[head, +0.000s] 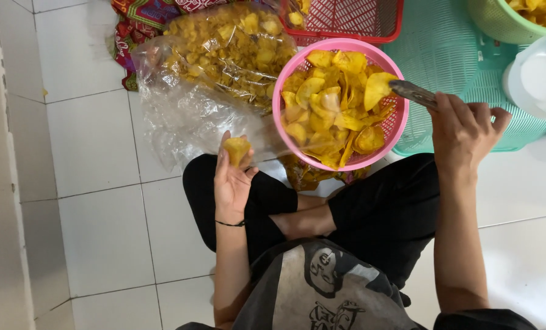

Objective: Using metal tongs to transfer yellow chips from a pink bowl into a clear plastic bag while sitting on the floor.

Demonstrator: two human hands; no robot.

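Observation:
I sit cross-legged on a white tiled floor. My left hand (232, 177) is raised palm up with a yellow chip (237, 148) resting between its fingers. My right hand (465, 128) grips metal tongs (412, 93), whose tips reach over the rim of a pink round basket (277, 98). The basket is full of yellow fried chips (331, 107). A clear plastic bag (224, 49) stuffed with the same chips lies just beyond my left hand.
A teal woven lid or tray (444, 55) lies under the pink basket's right side. A red mesh basket (352, 18), a green basket (499, 21) with chips and a white lidded container (538, 79) stand at the top right. Colourful cloth (132, 24) sits behind the bag.

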